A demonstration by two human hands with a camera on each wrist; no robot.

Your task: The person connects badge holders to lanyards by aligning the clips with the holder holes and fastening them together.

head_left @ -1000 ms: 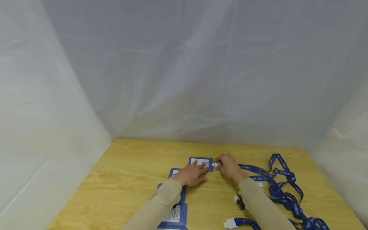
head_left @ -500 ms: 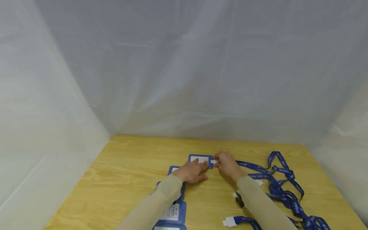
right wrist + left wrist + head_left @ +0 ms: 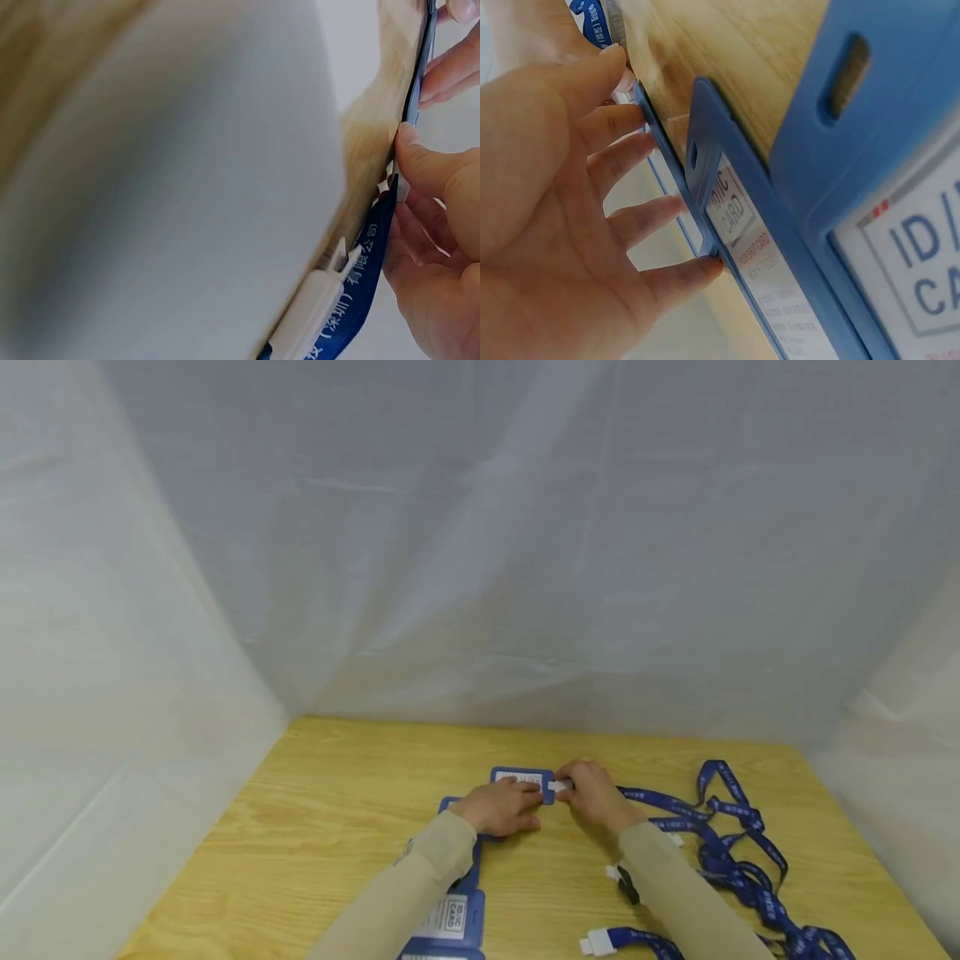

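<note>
A blue ID card holder (image 3: 546, 793) with a white card lies at the back middle of the table. My left hand (image 3: 498, 808) rests on it, fingers spread and fairly straight, as the left wrist view also shows. At the holder's right end, my right hand (image 3: 596, 792) pinches the white clip (image 3: 559, 786) of a blue lanyard (image 3: 652, 795) between thumb and fingers. The clip's tip overlaps the holder's slotted end. In the right wrist view the right hand's thumb (image 3: 420, 154) presses at the holder's edge, and the printed strap (image 3: 367, 277) trails below.
More blue card holders (image 3: 472, 918) lie in a column near my left forearm, partly under it. Several tangled lanyards (image 3: 750, 885) spread over the right side. A loose white clip (image 3: 598, 942) sits at the front, and a black buckle (image 3: 627, 885) lies by my right sleeve.
The white clip in my right hand has moved slightly left, further over the holder's end. My left hand stays on the holder with a small shift of its fingers.
</note>
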